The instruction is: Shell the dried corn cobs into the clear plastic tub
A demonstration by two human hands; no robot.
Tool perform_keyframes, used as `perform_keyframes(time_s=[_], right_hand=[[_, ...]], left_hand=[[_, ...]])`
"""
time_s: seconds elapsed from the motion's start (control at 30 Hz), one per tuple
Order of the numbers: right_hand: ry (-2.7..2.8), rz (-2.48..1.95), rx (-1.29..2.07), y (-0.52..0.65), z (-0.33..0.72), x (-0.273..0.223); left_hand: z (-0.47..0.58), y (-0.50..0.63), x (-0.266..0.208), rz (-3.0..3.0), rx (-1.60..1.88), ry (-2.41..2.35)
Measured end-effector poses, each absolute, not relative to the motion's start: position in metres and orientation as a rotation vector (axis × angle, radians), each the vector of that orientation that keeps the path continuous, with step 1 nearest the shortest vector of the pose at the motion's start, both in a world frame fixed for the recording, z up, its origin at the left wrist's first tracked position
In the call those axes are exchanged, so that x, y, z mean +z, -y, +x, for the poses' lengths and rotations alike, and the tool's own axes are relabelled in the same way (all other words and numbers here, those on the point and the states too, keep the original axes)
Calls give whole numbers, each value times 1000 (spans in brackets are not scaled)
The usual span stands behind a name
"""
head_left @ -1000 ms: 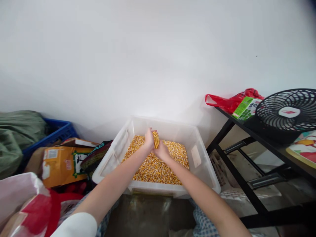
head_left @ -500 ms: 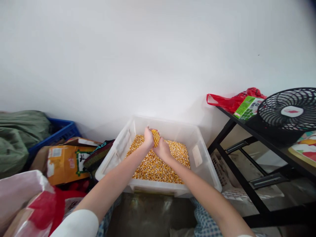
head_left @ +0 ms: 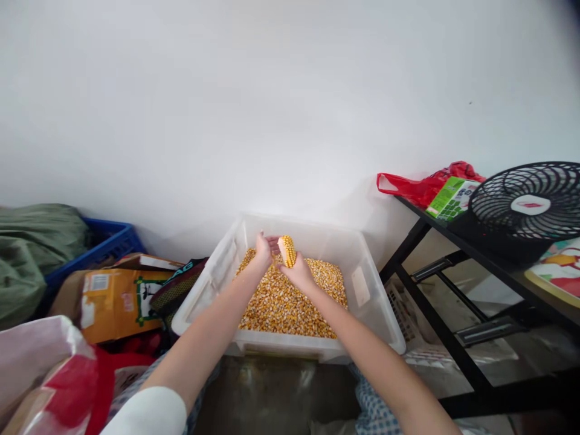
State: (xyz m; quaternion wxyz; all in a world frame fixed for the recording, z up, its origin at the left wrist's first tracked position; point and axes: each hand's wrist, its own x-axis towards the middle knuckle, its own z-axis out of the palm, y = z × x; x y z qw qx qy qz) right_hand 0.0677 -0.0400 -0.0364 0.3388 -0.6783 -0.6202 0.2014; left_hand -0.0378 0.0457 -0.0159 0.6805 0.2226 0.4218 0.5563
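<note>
A yellow corn cob point(head_left: 287, 251) stands tilted in my right hand point(head_left: 299, 273), whose fingers are wrapped round its lower part. A pale strip without kernels runs down the cob's left side. My left hand point(head_left: 266, 246) is just left of the cob, fingers stretched out and apart from it, palm turned toward it. Both hands are above a whitish translucent plastic bin point(head_left: 312, 342). Loose yellow and white corn kernels point(head_left: 290, 305) cover the bin's bottom in a thick layer.
On the right, a black table point(head_left: 446, 241) carries a black fan point(head_left: 530, 202), a green-and-white box point(head_left: 453, 198) and a red plastic bag point(head_left: 421, 187). To the left lie an orange carton point(head_left: 118, 302), a blue crate point(head_left: 109, 244) and a red-and-white bag point(head_left: 67, 386). A white wall rises behind the bin.
My left hand has let go of the cob, moved left and opened. The cob stays in my right hand, and its bare strip now shows.
</note>
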Motion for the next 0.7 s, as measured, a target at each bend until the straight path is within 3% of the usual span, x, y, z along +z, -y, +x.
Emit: perform_keyframes(time_s=[0.27,0.7], right_hand=[[1797,-1972,57,45,71,-30],[1852,-1862,137,53,66,-30]], left_hand=[[-7,-18,-1,457,1292,-860],[-7,-9,0,417,1301,-747]])
